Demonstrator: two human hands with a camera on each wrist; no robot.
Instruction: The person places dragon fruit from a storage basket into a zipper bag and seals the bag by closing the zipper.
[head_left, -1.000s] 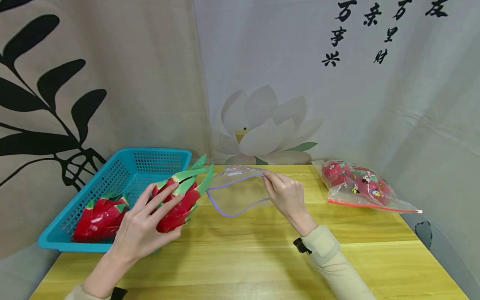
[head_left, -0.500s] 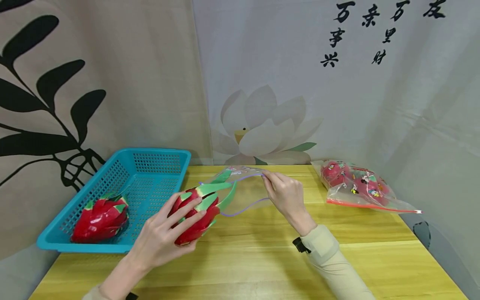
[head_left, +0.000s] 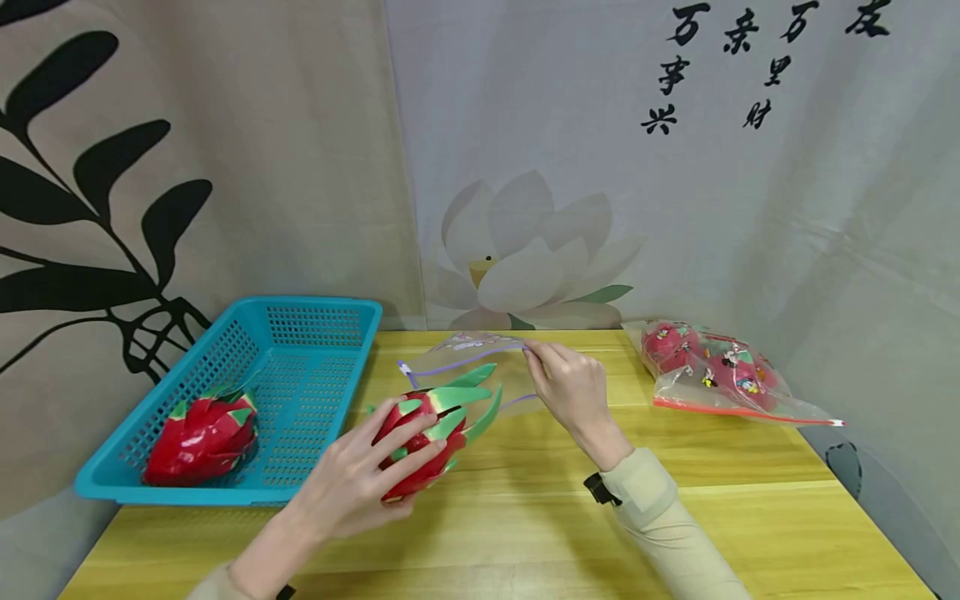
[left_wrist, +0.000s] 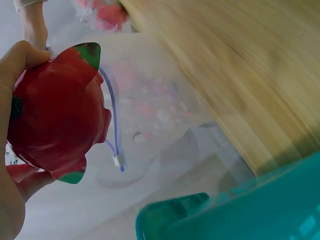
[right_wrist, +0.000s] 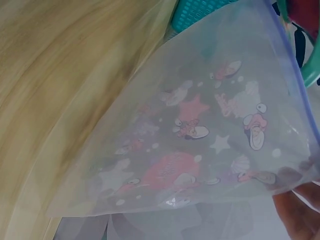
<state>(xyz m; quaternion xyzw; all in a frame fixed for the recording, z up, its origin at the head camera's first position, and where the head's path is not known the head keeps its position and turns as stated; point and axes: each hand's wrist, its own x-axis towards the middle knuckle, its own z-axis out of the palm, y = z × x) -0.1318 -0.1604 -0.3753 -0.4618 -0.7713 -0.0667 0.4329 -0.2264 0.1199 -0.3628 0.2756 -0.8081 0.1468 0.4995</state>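
My left hand (head_left: 367,475) grips a red dragon fruit (head_left: 422,442) with green leaf tips, held over the table close to the mouth of a clear zip bag. In the left wrist view the dragon fruit (left_wrist: 60,110) fills the palm. My right hand (head_left: 566,387) pinches the rim of that zip bag (head_left: 465,354), whose purple-edged mouth gapes toward the fruit. Printed stars and small cartoon figures cover the zip bag (right_wrist: 200,135) in the right wrist view. The fruit's leafy end overlaps the bag's opening in the head view.
A blue plastic basket (head_left: 311,400) stands at the left, with another dragon fruit (head_left: 201,440) inside. At the back right lies a red-edged zip bag (head_left: 731,371) containing red fruit. Everything stands on a wooden table (head_left: 510,533) before a printed curtain.
My left hand has carried the dragon fruit rightward and slightly nearer, away from the basket and toward the bag's mouth. My right hand has stayed nearly still at the bag's rim.
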